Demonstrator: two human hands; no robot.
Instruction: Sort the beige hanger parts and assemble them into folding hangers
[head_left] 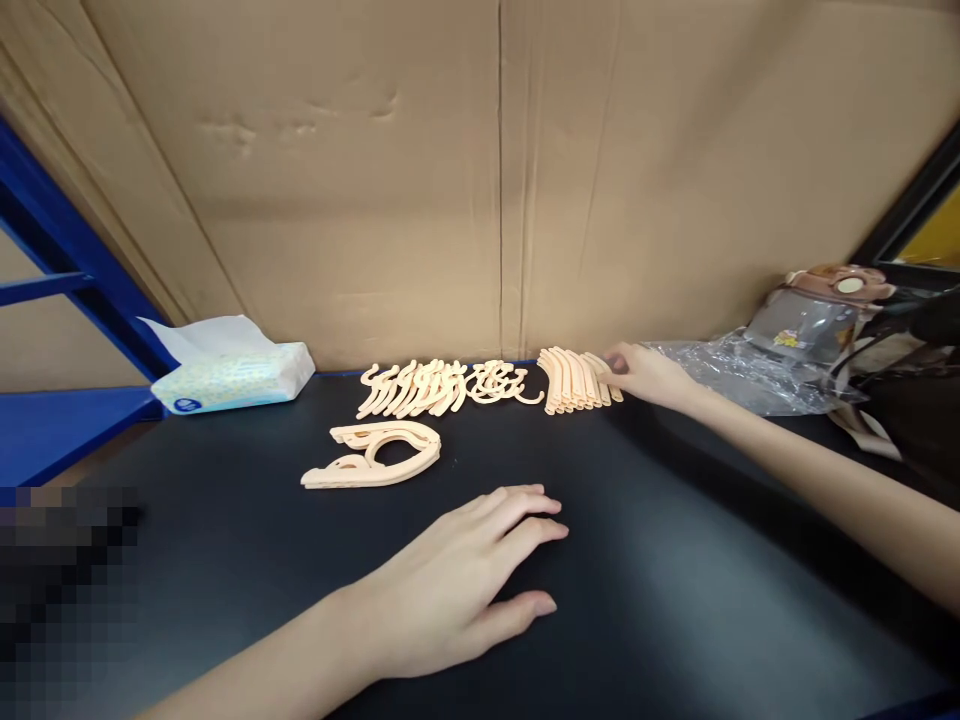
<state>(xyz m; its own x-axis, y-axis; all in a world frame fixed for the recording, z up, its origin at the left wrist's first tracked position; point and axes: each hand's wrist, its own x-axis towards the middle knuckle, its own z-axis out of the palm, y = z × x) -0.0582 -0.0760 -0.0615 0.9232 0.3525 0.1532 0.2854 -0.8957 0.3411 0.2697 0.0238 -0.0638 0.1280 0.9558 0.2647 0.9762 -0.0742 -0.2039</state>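
Observation:
My right hand reaches to the right end of a stack of curved cream plastic hanger arms. Its thumb and fingers are closed around the end piece; the grip is partly hidden. My left hand is open and palm down over the black table, fingers apart, holding nothing. Beyond it, to the left, lies a cream folding hanger, folded up. A row of slim cream hanger pieces lies behind that, with a small heap of cream hooks between the row and the stack.
A tissue pack stands at the back left beside a blue metal frame. At the right are a crumpled clear plastic bag and a bottle with a brown lid. Cardboard walls off the back of the black table.

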